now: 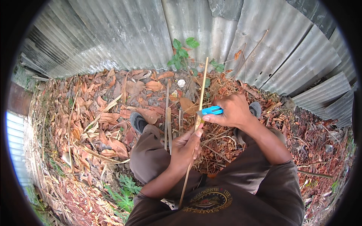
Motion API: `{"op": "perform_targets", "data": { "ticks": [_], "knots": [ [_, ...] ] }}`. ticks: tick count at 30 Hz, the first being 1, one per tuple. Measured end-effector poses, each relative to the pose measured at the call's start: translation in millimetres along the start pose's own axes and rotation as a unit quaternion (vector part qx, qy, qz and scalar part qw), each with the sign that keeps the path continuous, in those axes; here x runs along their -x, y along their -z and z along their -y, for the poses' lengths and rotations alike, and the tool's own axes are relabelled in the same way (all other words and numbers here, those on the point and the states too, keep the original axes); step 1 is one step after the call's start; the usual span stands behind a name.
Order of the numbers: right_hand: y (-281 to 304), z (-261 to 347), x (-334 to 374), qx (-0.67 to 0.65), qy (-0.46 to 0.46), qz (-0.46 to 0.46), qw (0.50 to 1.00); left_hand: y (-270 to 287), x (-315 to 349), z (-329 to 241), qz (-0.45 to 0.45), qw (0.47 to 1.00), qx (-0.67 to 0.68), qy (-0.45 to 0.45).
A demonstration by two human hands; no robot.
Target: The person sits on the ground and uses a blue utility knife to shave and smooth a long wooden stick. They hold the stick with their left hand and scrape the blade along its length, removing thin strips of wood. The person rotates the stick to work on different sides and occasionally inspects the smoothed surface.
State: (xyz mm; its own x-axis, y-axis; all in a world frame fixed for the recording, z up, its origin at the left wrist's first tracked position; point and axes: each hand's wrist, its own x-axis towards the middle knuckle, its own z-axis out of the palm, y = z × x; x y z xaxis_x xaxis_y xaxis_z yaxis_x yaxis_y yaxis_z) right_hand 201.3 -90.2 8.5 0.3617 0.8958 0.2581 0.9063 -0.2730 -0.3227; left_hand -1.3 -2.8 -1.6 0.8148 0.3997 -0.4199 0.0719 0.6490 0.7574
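Observation:
A long, thin, pale strip of what looks like bamboo (204, 84) runs upright through the middle of the view, its lower end reaching my shirt. My left hand (184, 147) grips it around its middle, fingers wrapped and thumb pressed along it. Just above that thumb, my right hand (233, 112) holds a blue utility knife (213, 110). The knife's blade points left and lies at the strip; how deep it sits in the strip, if at all, I cannot tell.
Dry brown leaves (113, 116) cover the ground, and several narrow sticks (167, 113) lie between my shoes. Grey corrugated metal sheets (124, 34) form a wall ahead, with a small green plant (180, 52) at its foot. Leafy weeds (124, 194) grow near my left leg.

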Motion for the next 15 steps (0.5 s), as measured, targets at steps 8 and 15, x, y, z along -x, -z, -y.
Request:
{"op": "perform_targets", "data": {
  "ticks": [8, 15],
  "knots": [
    [-9, -29, -18, 0.061, 0.010, -0.062, 0.996, -1, -3, 11, 0.004, 0.998, -0.051, -0.030],
    [5, -63, -35, 0.043, -0.134, -0.079, 0.987, -14, 2, 12, 0.047, 0.999, -0.021, 0.011]
  ]
}}
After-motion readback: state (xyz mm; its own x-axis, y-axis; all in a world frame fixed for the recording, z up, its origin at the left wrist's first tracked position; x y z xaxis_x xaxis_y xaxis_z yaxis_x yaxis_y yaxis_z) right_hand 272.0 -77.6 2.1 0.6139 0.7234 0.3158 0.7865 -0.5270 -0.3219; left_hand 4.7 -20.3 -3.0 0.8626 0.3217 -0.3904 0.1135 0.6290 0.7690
